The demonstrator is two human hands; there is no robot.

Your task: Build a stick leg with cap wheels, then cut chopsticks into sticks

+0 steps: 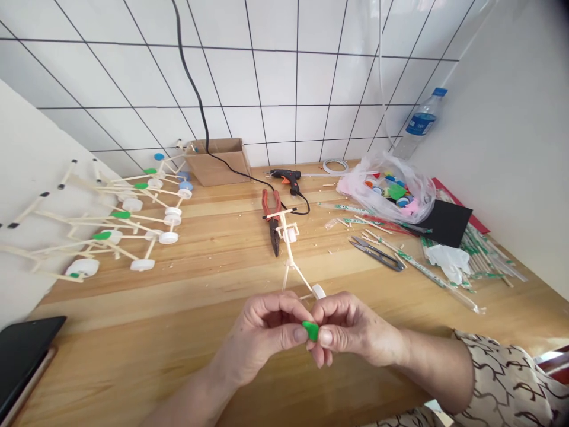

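Between the fingertips of both hands is a small green piece [310,331], perhaps soft clay or foam; its exact kind is unclear. My left hand [271,332] pinches its left side with thumb and forefinger. From the right, my right hand [351,332] pinches it the same way. Just beyond my fingers stands a small tricycle model [288,255] of thin wooden sticks, with white cap wheels and black-tipped handlebars; my hands partly hide its near end. Red-handled pliers [272,222] lie beside its handlebars.
Several similar stick models [133,219] with green seats stand at left. A cardboard box [220,161] and glue gun [287,178] sit by the wall. At right are thread snips [377,254], a plastic bag [386,190] of caps, wrapped sticks [484,249] and a bottle [420,123].
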